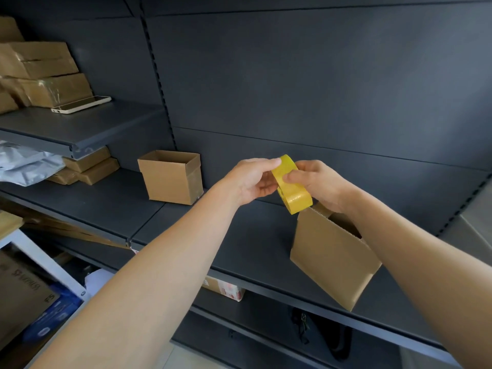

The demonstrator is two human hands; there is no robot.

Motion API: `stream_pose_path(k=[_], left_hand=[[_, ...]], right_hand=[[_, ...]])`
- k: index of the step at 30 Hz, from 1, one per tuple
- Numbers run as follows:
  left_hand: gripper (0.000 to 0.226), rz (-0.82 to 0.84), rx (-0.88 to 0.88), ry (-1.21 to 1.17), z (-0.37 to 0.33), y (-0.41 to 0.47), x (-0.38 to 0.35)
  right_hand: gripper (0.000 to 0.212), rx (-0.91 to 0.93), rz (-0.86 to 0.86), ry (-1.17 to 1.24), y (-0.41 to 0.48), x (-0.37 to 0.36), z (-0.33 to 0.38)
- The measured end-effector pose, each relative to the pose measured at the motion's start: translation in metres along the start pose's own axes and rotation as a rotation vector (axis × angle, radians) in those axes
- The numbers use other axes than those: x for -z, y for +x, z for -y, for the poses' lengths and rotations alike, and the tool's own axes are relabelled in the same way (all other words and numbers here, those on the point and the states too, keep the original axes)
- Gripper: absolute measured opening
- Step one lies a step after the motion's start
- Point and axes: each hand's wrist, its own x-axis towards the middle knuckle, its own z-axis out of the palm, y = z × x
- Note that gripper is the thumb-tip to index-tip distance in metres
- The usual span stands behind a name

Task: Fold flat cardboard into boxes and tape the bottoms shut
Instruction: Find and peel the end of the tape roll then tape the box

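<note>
A roll of yellow-brown packing tape (295, 196) is held in the air above the middle shelf (106, 209), towards its back edge. It stands on edge, tilted, with its glossy band facing the camera. Both hands are clamped on it, close together: the left hand (253, 179) has its thumb on the top of the roll, and the right hand (316, 182) pinches its upper face with curled fingers.

Just below the roll, a plain brown cardboard box (330, 251) sits tilted under the right forearm. Its top is open, showing a corrugated edge, and its lower corner overhangs the shelf's front edge. What holds it up cannot be told. A second open box (170, 179) stands upright near the back edge, well to the left; nothing can be seen inside it. That makes two boxes and one roll.

At the shelf's left end lie three flat brown parcels (87, 169) beside a crumpled grey bag (24, 166). The upper shelf (80, 129) carries a stack of film-wrapped parcels (45, 73) and one phone (81, 104) lying flat near its front edge.
</note>
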Motion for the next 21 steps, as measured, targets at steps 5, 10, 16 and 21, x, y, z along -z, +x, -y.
stream_pose_path(k=[5,10,16,21], left_hand=[[0.019,0.100,0.031,0.270,0.002,0.003,-0.004],[0.034,0.247,-0.007,0.375,0.007,0.010,-0.011],[0.020,0.412,0.043,0.333,0.008,0.008,-0.020],[0.019,0.454,0.075,0.389,0.011,0.008,-0.025]], right_hand=[[0.019,-0.039,-0.087,0.006,-0.001,0.013,-0.005],[0.025,-0.105,-0.188,-0.015,-0.005,0.018,-0.010],[0.034,-0.121,-0.285,-0.132,-0.010,0.023,-0.012],[0.027,-0.133,-0.341,-0.143,-0.015,0.030,-0.018]])
